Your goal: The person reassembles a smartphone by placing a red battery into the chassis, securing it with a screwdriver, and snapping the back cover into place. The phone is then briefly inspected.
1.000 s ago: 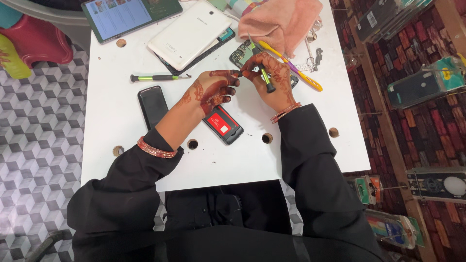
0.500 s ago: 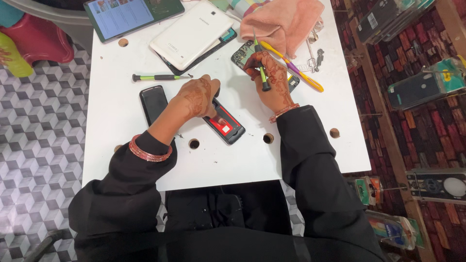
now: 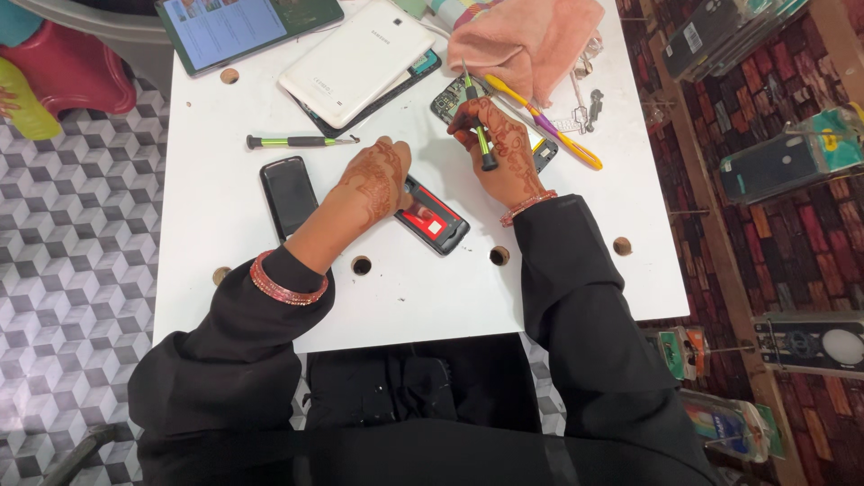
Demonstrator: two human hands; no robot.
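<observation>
My left hand (image 3: 373, 180) lies curled over the upper end of an opened phone with a red and black inside (image 3: 436, 220), near the middle of the white table (image 3: 216, 270). Just to its right, my right hand (image 3: 504, 153) grips a small green and black screwdriver (image 3: 477, 135), tip pointing up. The screwdriver is held over another opened phone with a bare circuit board (image 3: 447, 97), which my right hand partly hides. Both hands carry dark henna patterns, and both wrists wear bangles.
A black phone (image 3: 288, 193) lies left of my left hand, with a second screwdriver (image 3: 297, 141) above it. Farther back are a white tablet (image 3: 355, 58), a lit tablet (image 3: 243, 27), a pink cloth (image 3: 531, 36) and a yellow and purple tool (image 3: 553, 130). Several holes dot the table.
My left hand has left the circuit-board phone and moved left and down onto the red and black phone. My right hand has kept the screwdriver and stayed over the circuit-board phone.
</observation>
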